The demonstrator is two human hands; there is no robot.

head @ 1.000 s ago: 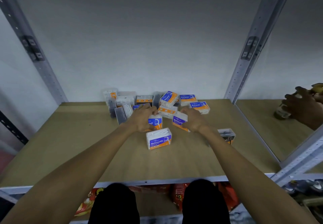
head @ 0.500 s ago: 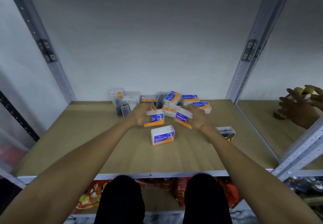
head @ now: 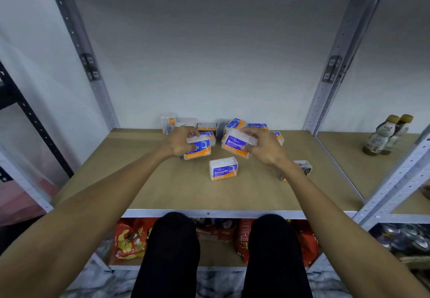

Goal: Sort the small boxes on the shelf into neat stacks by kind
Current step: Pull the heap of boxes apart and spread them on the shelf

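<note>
On the wooden shelf (head: pixel 162 188) lies a jumble of small clear boxes with blue-and-orange labels (head: pixel 235 124) against the back wall. My left hand (head: pixel 180 143) grips one "Smooth" box (head: pixel 200 150), lifted just above the shelf. My right hand (head: pixel 263 146) grips a second "Smooth" box (head: pixel 235 145), tilted and raised. A third "Smooth" box (head: pixel 223 168) stands alone on the shelf in front of both hands. A dark-labelled box (head: pixel 303 167) lies behind my right wrist, partly hidden.
Grey metal uprights (head: pixel 325 102) frame the bay. Two bottles (head: pixel 386 135) stand on the neighbouring shelf to the right. Red snack bags (head: pixel 130 242) fill the shelf below. My knees (head: pixel 176 232) are just in front of the shelf edge.
Both hands have lifted their boxes off the shelf and drawn them out of the pile. The other person's hands at the right have left the view, and the bottles now stand alone.
</note>
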